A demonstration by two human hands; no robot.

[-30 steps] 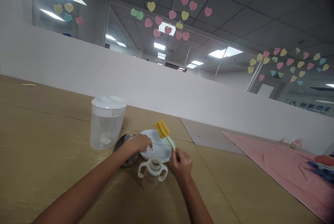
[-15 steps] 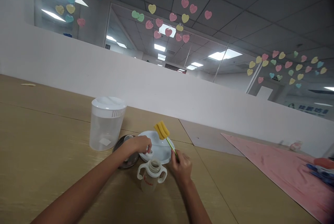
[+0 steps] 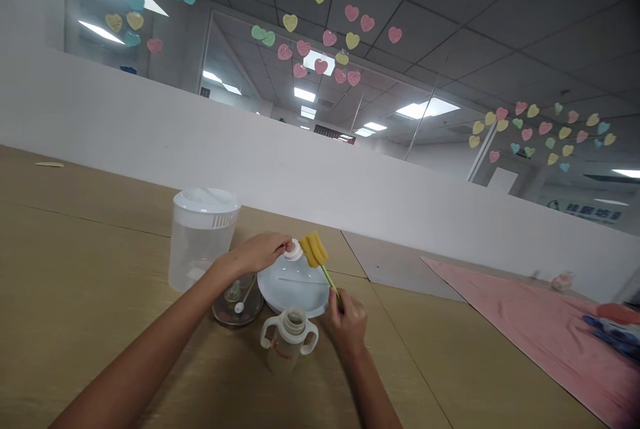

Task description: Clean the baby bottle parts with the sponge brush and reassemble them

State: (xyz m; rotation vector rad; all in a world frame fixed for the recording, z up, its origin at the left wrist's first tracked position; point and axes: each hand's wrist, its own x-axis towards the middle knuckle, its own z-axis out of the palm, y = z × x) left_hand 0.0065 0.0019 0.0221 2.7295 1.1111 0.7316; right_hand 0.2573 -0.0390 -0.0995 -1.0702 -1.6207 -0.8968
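Note:
My right hand (image 3: 347,319) grips the green handle of a bottle brush with a yellow sponge head (image 3: 314,250), tilted up over a white basin (image 3: 270,292). In my left hand (image 3: 265,250), held above the basin, is a white bottle collar (image 3: 293,252) pinched at its edge, close beside the sponge. An uncapped baby bottle (image 3: 287,342) with two white handles stands upright in front of the basin. Left of it, a dark round dish (image 3: 237,315) holds a clear nipple-like part (image 3: 233,292) and a thin straw with a white end (image 3: 239,307).
A tall translucent container with a white lid (image 3: 206,201) stands behind my left forearm. At the right lies a pink cloth (image 3: 520,322) bearing a red and blue item (image 3: 617,322). A low white wall (image 3: 310,169) bounds the tabletop (image 3: 100,295) at the back.
My left hand has risen from the basin with the white collar and moved it up beside the sponge. The brush in my right hand stays nearly in place.

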